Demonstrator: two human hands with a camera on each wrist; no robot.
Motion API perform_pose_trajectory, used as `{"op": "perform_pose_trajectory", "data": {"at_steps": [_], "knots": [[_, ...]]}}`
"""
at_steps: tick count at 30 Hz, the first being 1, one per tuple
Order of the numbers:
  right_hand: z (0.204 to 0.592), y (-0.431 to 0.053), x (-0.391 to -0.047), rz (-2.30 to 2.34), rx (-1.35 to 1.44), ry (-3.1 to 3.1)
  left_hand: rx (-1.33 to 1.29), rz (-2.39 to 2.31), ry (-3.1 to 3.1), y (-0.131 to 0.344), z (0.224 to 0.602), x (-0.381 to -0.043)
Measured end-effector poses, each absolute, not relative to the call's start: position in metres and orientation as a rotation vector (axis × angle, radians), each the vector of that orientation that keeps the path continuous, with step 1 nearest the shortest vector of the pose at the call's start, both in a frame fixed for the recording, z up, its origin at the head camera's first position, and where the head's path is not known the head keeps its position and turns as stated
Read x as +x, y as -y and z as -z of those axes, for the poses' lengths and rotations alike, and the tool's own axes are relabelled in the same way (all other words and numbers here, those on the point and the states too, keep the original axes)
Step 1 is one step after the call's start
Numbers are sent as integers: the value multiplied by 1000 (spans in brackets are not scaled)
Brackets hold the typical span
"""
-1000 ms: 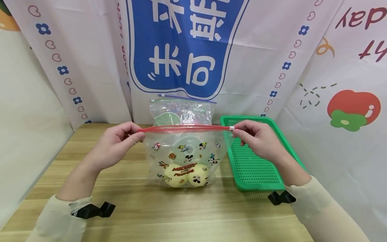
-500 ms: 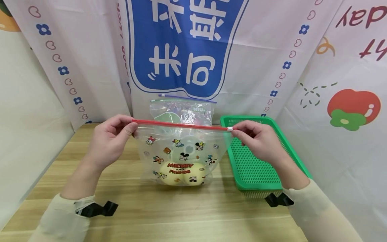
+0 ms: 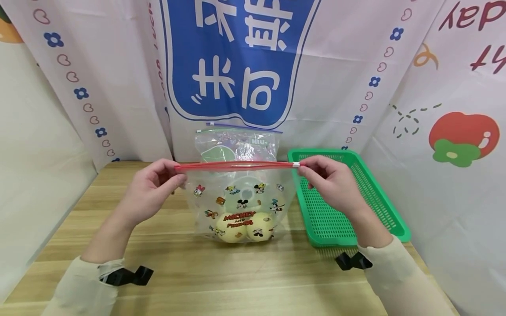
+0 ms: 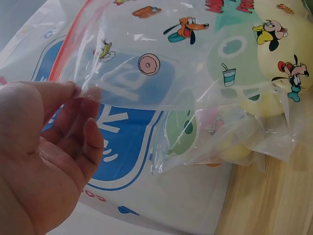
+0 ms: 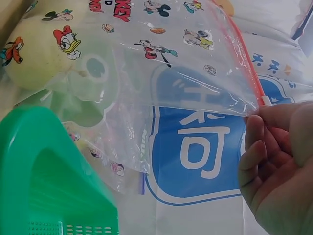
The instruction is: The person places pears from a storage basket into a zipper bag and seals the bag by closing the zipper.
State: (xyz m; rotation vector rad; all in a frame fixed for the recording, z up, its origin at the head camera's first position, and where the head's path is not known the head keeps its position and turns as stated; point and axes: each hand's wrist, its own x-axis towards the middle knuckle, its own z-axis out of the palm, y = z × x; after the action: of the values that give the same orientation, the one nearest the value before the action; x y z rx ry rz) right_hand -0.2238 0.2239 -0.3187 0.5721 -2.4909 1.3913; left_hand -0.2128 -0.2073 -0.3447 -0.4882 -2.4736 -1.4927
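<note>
A clear zip bag (image 3: 241, 193) printed with cartoon figures stands upright on the table, its red zipper edge (image 3: 237, 166) stretched between both hands. Two round pale-yellow things (image 3: 233, 228) lie at its bottom. My left hand (image 3: 148, 191) pinches the left top corner between thumb and fingers. At the right top corner, beside the white slider (image 3: 295, 165), my right hand (image 3: 330, 184) pinches the edge. In the right wrist view, thumb and forefinger meet at that corner by the slider (image 5: 266, 100). The red edge bows slightly apart in the middle.
Behind the held bag stand more zip bags (image 3: 237, 142), one with a blue top and one with a green top. A green plastic basket (image 3: 336, 219) sits on the right, under and beside my right forearm. A printed cloth (image 3: 328, 79) hangs behind the wooden table (image 3: 237, 281).
The left hand moved left and up, pulling the zipper edge taut and slanted, then came back right and down. The edge is level again and bows slightly; the right hand shifted a little left.
</note>
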Motion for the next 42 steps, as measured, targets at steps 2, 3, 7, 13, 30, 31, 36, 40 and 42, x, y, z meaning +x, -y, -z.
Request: {"op": "perform_pose_trajectory", "data": {"at_steps": [2,3,7,13,30,31,36,40,42], "knots": [[319,-223,-225,-1404,571,2482,-488,1476,2459,207,346,-213],[320,-223,-225,-1409,571,2479,-486,1470,2453,207,346,-213],[322,-223,-226,-1431,571,2467,-474,1477,2439,207,347,-214],[322,-221,-227,-1482,565,2461,-466,1338,2391,194,332,-213],[321,-218,-227,-1496,632,2439,-1112,854,2595,24,265,-237],[321,-218,-227,-1491,632,2441,-1112,846,2612,19,265,-239],[317,-217,-226,-1430,632,2478,-1104,776,2671,13,265,-243],[312,-218,-224,-1404,604,2514,-1119,739,2689,32,265,-242],[310,-219,-223,-1407,591,2524,-1117,753,2692,51,265,-241]]}}
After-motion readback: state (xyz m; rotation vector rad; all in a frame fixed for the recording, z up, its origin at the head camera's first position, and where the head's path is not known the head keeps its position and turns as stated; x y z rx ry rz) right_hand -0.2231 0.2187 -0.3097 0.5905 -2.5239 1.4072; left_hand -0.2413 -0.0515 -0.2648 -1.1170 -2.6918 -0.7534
